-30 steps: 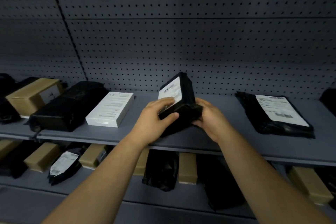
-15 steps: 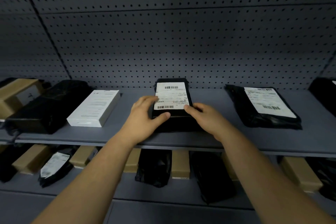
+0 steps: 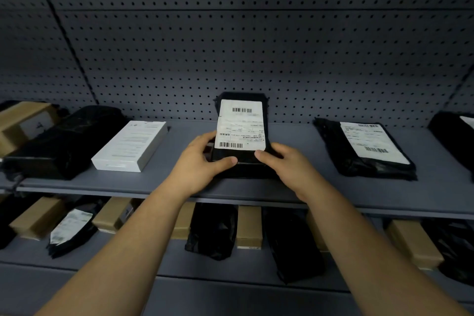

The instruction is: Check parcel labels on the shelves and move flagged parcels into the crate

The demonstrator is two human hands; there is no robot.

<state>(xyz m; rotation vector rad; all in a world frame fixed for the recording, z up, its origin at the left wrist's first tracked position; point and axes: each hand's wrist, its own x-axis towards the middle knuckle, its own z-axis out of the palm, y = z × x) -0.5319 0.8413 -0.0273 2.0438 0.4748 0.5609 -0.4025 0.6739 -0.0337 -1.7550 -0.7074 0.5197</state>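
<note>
Stockroom: pegboard-backed shelves (image 3: 295,187) of labelled parcels (image 3: 364,151)

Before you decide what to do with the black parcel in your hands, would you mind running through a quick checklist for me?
1. Label faces up: ok. The white label on the black parcel is turned toward the camera.
2. Label readable: cannot tell. Barcodes show, but the print is too small to read.
3. Flag mark: cannot tell.
4. Hold: ok. Left hand and right hand grip the near end from either side.
5. Parcel supported: ok, it looks to be resting on the upper shelf.
6. Crate within reach: cannot tell, none is in view.
</note>
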